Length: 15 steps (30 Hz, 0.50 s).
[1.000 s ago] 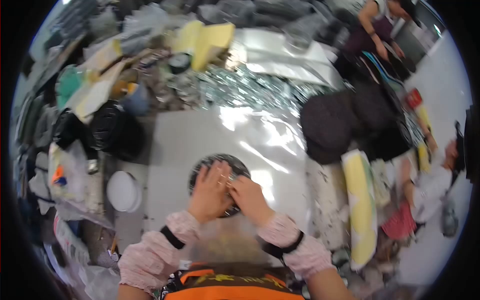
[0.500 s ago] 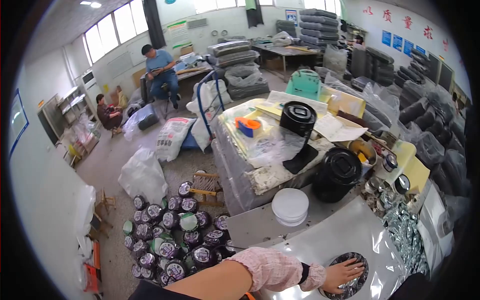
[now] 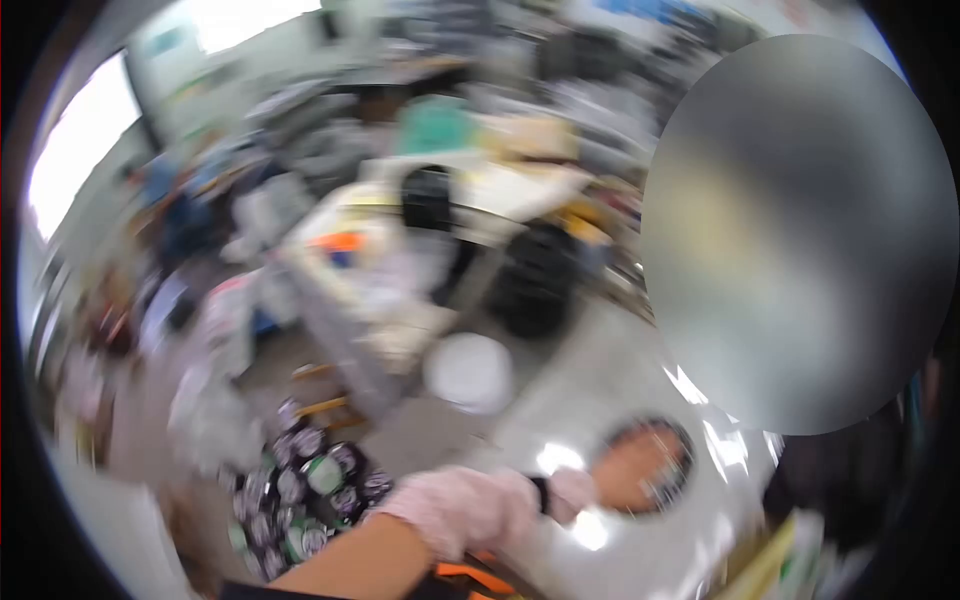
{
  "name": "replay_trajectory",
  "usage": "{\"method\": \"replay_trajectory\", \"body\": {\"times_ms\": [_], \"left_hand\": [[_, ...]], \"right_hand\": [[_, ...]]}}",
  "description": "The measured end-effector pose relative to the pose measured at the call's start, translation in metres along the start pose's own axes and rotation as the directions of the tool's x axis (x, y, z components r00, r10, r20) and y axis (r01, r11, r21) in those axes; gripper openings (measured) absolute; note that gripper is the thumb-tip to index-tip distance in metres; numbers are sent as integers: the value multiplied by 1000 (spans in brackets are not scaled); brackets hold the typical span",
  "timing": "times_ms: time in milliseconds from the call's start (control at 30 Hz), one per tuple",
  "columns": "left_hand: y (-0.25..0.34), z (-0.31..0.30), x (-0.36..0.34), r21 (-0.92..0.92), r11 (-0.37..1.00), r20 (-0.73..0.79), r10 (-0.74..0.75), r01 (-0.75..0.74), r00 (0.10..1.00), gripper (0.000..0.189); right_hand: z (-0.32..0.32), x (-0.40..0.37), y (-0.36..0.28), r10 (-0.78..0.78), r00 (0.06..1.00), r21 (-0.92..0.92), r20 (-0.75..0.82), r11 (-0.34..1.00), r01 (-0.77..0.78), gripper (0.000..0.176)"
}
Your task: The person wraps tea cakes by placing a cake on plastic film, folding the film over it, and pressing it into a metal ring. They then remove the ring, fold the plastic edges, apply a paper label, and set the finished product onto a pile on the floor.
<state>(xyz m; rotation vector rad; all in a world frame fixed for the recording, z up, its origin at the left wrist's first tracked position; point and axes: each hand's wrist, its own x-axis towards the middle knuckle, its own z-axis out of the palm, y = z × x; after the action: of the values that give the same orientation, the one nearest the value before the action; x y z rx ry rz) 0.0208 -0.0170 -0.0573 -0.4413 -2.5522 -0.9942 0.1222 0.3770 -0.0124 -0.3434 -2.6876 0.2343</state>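
My left hand (image 3: 634, 474), in a pink sleeve (image 3: 465, 510) with a dark cuff band, lies palm down over a round, dark-rimmed, shiny piece (image 3: 684, 450) on the glossy grey table (image 3: 560, 400). The hand looks flat and open, though motion smears its fingers. My right hand is out of view. Up and left of my left hand is a white round stack (image 3: 468, 373), with a black lidded container (image 3: 535, 280) beyond it.
A large blurred oval covers the right side, with a dark shape (image 3: 840, 475) below it. Purple-and-black wrapped round items (image 3: 310, 490) lie on the floor at lower left, near a small wooden stool (image 3: 325, 395). A cluttered worktop (image 3: 400, 335) holds another black container (image 3: 427, 198).
The view has swung right and blurred, so the table and floor items sit further left. The blurred oval and dark shape have appeared at right. My left hand remains over the round piece.
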Motion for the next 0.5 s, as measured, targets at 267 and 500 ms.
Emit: {"method": "replay_trajectory", "body": {"times_ms": [267,500], "left_hand": [[23,-20,18,378,919,347,-30,-111,937,92],[25,-19,23,389,906,387,6,-169,922,88]], "right_hand": [[-59,-102,196,604,792,105,-90,796,-596,25],[-46,-102,211,250,873,89,-418,968,-235,17]]}}
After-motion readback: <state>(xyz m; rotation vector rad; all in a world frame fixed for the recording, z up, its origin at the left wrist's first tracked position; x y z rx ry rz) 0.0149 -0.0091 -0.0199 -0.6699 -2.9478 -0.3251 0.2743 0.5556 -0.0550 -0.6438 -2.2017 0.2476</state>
